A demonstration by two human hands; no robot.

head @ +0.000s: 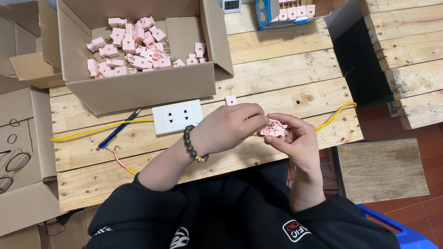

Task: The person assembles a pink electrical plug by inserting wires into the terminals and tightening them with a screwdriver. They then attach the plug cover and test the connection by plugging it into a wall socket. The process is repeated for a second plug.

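Together, the left hand [230, 127] and right hand [295, 138] pinch a pink plastic part [273, 129] between their fingertips. It sits just above the table [286, 74], with a white socket plate [177, 116] near the left hand.

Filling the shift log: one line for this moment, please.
left hand: on pink plug part | right hand: holding it | white socket on pallet table | box of pink parts

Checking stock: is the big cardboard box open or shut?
Open: the box's flaps stand up, and loose pink parts show inside.
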